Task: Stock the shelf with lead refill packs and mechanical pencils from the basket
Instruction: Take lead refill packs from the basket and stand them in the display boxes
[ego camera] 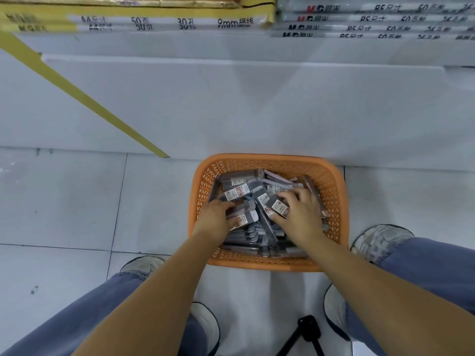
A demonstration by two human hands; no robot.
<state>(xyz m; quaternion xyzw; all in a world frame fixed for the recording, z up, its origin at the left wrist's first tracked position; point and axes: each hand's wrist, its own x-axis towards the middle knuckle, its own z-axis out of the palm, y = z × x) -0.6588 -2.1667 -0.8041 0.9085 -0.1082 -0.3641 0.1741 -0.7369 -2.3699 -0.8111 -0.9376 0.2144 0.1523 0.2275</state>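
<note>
1. I have both hands down inside the orange basket [331,186], which sits on the floor between my feet, just in front of the white shelf base [231,104].
2. My left hand [214,219] curls over the left side of the pile, thumb and fingers closing on a grey pack [248,217] whose long axis runs left to right, tilted up toward the right; I judge it a pinch, though the fingertips are partly hidden.
3. My right hand [299,214] lies spread over the right side, fingers fanned flat on the packs, thumb against a labelled pack [279,208] that points diagonally, from upper left down to lower right.
4. The heap of packs [246,187] lies jumbled directly under and between the hands; most long axes run roughly across the basket.
5. I judge the left hand nearer a clean lift, since its pack lies on top.
6. The shelf is ahead and above, so whatever I lift must travel forward and up.
</note>
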